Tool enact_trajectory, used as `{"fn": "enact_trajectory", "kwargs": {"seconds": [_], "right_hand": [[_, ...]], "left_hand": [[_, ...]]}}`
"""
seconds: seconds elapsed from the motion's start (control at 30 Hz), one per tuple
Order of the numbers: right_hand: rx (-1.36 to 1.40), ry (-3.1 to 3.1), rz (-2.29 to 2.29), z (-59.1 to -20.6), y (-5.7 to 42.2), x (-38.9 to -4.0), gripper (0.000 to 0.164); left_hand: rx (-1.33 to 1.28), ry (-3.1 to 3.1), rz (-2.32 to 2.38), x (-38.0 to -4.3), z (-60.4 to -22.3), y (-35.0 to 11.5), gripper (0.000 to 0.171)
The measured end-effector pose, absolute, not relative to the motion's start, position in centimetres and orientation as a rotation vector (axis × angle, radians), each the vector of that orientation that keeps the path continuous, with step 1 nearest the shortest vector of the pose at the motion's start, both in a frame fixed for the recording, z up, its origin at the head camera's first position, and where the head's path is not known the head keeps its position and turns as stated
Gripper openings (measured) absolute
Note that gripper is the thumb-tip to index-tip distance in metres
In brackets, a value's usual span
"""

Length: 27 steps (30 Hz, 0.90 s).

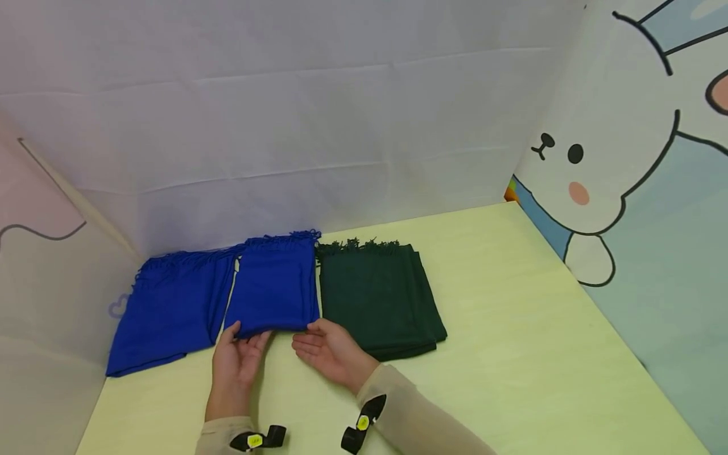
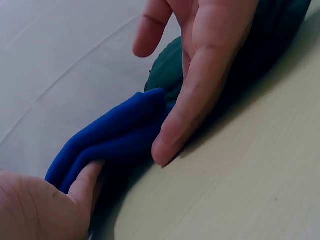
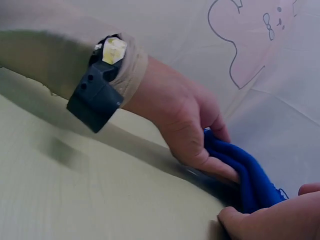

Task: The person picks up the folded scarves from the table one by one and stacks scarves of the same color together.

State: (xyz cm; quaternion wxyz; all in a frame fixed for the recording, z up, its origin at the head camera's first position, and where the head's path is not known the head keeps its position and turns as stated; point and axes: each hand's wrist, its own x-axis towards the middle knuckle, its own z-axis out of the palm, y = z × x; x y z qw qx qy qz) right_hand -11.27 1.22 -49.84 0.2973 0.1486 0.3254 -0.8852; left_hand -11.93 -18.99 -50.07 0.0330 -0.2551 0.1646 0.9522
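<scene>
A folded blue fringed shawl (image 1: 272,291) lies in the middle of the row in the head view. At its front left corner my left hand (image 1: 237,366) pinches the folded edge, thumb on top and fingers beneath. The left wrist view shows that hand (image 2: 37,207) with a finger under the layered blue fold (image 2: 107,132). My right hand (image 1: 335,354) is at the front right corner, fingers extended and thumb close to the edge. In the right wrist view the left hand (image 3: 187,122) grips the cloth (image 3: 247,172), while the right hand (image 3: 275,217) shows only partly.
Another blue fringed shawl (image 1: 176,309) lies folded on the left, by the side wall. To the right is a folded dark green fringed shawl (image 1: 372,297). The pale yellow table (image 1: 512,328) meets a white cloth backdrop (image 1: 341,126) behind and a cartoon-printed panel (image 1: 654,265) on the right.
</scene>
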Motion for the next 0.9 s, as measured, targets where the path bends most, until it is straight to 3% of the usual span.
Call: {"fn": "enact_trajectory", "kwargs": {"seconds": [0.1, 0.33, 0.47, 0.67, 0.9], "right_hand": [[0.415, 0.905, -2.366, -50.2, 0.6, -11.1, 0.054], [0.411, 0.860, -2.422, -50.8, -0.4, -10.9, 0.055], [0.410, 0.823, -2.451, -51.2, -0.8, -10.9, 0.055], [0.424, 0.801, -2.430, -51.9, -0.8, -11.0, 0.065], [0.394, 0.723, -2.460, -52.1, -1.1, -11.4, 0.073]], "left_hand": [[-0.799, 0.454, 2.958, -11.9, -49.8, -18.9, 0.038], [-0.761, 0.393, 3.025, -12.3, -49.0, -18.2, 0.054], [-0.782, 0.478, 3.071, -12.2, -48.5, -17.9, 0.052], [-0.824, 0.581, 3.108, -11.7, -48.2, -17.6, 0.039], [-0.891, 0.750, 3.058, -10.9, -48.6, -17.5, 0.052]]}}
